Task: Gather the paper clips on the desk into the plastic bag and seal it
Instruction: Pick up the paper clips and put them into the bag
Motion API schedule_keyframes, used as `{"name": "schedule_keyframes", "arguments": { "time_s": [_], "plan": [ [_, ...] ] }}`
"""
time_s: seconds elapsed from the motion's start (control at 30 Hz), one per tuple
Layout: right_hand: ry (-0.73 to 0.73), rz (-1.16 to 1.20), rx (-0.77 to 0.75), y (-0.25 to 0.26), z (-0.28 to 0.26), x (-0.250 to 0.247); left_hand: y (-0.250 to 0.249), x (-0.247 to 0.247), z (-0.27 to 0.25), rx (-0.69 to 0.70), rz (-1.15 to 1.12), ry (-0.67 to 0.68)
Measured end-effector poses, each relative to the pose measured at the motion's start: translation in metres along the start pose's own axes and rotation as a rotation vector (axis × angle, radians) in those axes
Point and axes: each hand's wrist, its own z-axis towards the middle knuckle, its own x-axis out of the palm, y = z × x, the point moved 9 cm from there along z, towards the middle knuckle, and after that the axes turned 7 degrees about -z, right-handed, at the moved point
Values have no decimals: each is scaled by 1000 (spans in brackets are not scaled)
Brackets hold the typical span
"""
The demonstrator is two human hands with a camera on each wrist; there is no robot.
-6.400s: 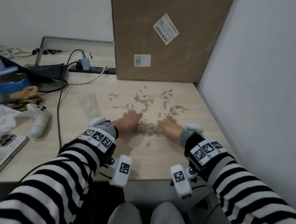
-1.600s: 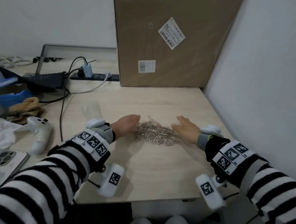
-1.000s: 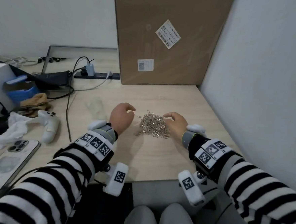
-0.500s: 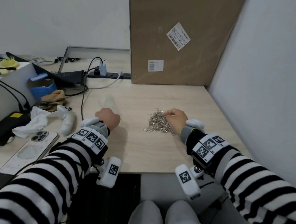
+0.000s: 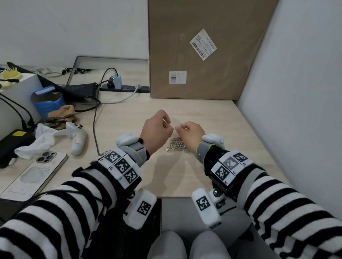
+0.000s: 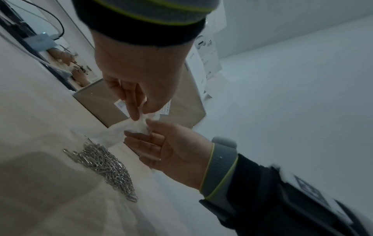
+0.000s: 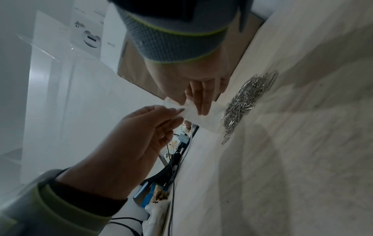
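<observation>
Pale wood desk point(image 5: 183, 176) set in a corner, grey wall at the person's right, a tall cardboard box point(image 5: 202, 44) standing at the back. Both hands are raised above the desk, just apart from each other, working the mouth of the plastic bag point(image 6: 141, 126). The left hand point(image 5: 156, 130) pinches one edge of the thin clear film between thumb and fingers; the right hand point(image 5: 190, 134) pinches the facing edge in the same way. The bag hangs from these pinches toward the desk, its long axis running from the fingers down and away from the person; whether the mouth is yet open cannot be told.

The paper clips point(image 5: 177, 146) lie in one heap on the desk, directly below and slightly nearer the person than the fingers, between the two wrists. The right hand appears the nearer to the heap, so it would probably do the scooping while the left keeps hold of the bag; that is a judgement only.

At the left lie a white game controller point(image 5: 76, 137) and a phone point(image 5: 35, 172) face down. The box carries a tilted white shipping label point(image 5: 203, 44) and a smaller barcode sticker point(image 5: 177, 77); print on both is too small to read. Wrist bands bear square black-and-white markers point(image 5: 121, 165).
</observation>
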Motion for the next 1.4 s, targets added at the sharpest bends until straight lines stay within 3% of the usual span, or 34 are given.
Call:
{"name": "schedule_keyframes", "arguments": {
  "time_s": [0.17, 0.3, 0.4, 0.5, 0.6, 0.73, 0.8, 0.93, 1.17, 1.27, 1.4],
  "plan": [
    [-25, 8, 13, -10, -1, -16, -15, -16, -3, 56, -54, -108],
    [-41, -10, 3, -11, 0, -23, -29, -12, -2, 115, -103, -51],
    [-22, -7, -69, -5, -1, -23, -40, -8, -2, 197, 22, -19],
    [-60, -59, -145, -5, -4, -30, -46, -13, 3, 282, 288, -63],
    [-67, -295, -137, -18, 1, -36, -43, -18, 9, 280, 518, -108],
    [150, -764, -33, -43, 14, -20, -31, -8, 12, 252, 618, -58],
    [218, -866, 0, -47, 17, -13, -21, 0, 12, 210, 594, -21],
    [293, -809, 11, -47, 22, 4, -2, 13, 13, 106, 499, 6],
    [265, -832, -50, -37, 34, 6, 17, 24, 21, 29, 403, 13],
    [280, -771, 3, -34, 38, 1, 20, 25, 23, 9, 391, 4],
    [132, -583, 46, -37, 40, -20, 21, 26, 24, -8, 375, -8]
  ]
}}
